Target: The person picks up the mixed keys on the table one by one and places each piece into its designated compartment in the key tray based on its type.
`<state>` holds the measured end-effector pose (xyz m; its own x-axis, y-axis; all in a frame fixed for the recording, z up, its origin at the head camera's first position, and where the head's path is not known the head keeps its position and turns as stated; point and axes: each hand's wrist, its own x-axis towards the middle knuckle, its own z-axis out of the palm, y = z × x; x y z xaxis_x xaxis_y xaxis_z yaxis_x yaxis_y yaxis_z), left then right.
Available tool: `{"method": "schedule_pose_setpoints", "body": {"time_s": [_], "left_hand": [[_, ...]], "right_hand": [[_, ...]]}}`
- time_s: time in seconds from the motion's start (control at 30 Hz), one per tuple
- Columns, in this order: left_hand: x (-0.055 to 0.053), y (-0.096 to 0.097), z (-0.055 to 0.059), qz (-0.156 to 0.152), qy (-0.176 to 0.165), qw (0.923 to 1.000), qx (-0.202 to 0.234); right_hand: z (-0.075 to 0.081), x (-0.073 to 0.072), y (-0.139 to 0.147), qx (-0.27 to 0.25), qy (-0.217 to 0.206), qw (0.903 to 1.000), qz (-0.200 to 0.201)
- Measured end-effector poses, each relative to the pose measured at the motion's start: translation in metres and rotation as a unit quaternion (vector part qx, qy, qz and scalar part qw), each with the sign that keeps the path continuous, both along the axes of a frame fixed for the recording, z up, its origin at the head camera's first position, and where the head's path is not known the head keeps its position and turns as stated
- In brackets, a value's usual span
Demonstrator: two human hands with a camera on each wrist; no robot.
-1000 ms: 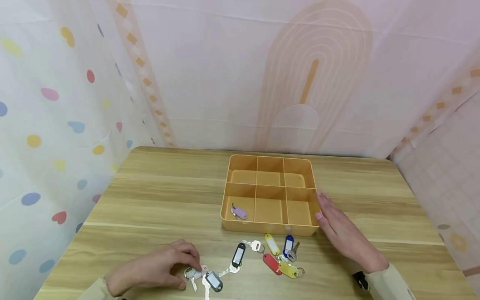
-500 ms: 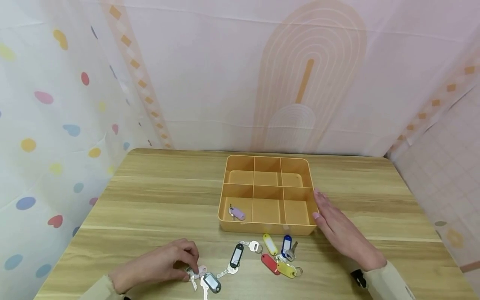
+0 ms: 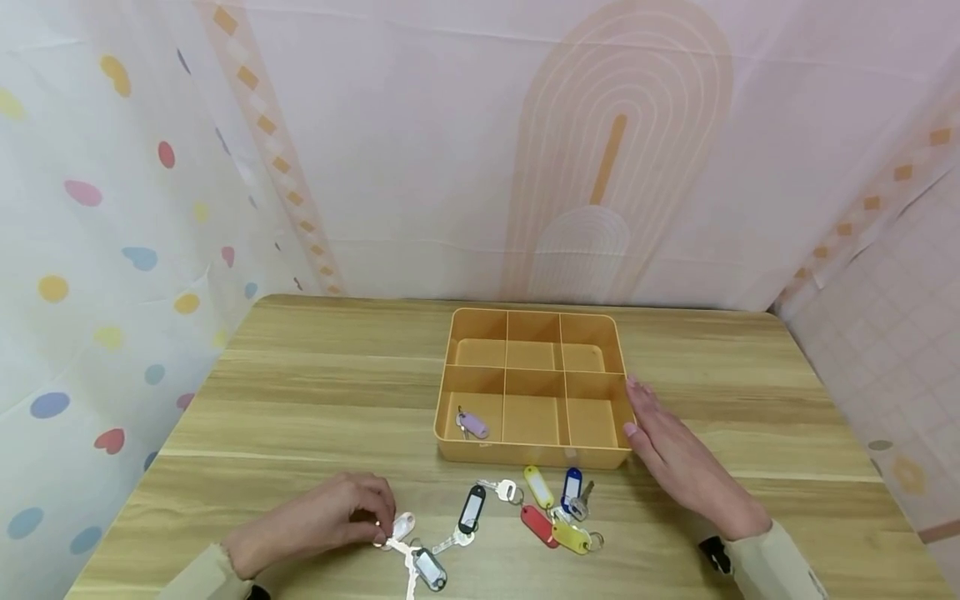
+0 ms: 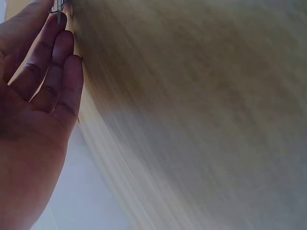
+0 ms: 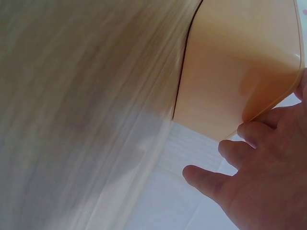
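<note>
My left hand [image 3: 326, 517] is low over the table at the front left, thumb and fingertips pinching a key with a pale tag [image 3: 402, 526]. In the left wrist view a sliver of the key [image 4: 59, 14] shows at the fingertips; the rest is hidden. Right beside it lie a bright key [image 3: 411, 571] and a dark grey key tag [image 3: 430, 569]. My right hand [image 3: 686, 462] rests with straight fingers along the right wall of an orange divided box [image 3: 525, 456]. A lilac key tag [image 3: 473, 424] with its key lies in the box's front left compartment.
In front of the box lie a black key tag [image 3: 472, 510], a loose-looking key [image 3: 504, 490], yellow tags [image 3: 537, 487] [image 3: 572, 538], a red tag [image 3: 539, 527] and a blue tag [image 3: 572, 486]. A patterned curtain [image 3: 420, 167] hangs behind the wooden table [image 3: 322, 400].
My left fingers have taken hold of the pale-tagged key; its tag has swung up and away from the dark grey tag, which has shifted slightly. The right hand stays at the box.
</note>
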<state>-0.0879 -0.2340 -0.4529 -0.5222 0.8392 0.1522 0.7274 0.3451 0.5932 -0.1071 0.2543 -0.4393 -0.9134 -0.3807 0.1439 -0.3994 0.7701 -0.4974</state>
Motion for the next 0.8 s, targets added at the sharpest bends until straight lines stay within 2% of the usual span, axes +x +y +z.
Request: {"method": "schedule_pose_setpoints", "body": {"time_s": [0.2,0.33,0.5,0.8], "left_hand": [[-0.001,0.001,0.004,0.016,-0.033,0.9993,0.006],[-0.001,0.002,0.006,0.02,-0.039,0.9987,0.027],[-0.002,0.004,0.012,0.022,-0.025,0.9977,0.06],[-0.003,0.006,0.024,0.057,-0.002,0.9934,0.099]], "right_hand": [[0.0,-0.001,0.0,-0.002,-0.003,1.0,-0.001],[0.0,0.0,-0.001,-0.006,0.002,1.0,-0.001],[0.001,0.001,-0.002,-0.008,0.004,1.0,-0.003],[0.001,0.001,-0.002,-0.009,0.0,1.0,-0.003]]}}
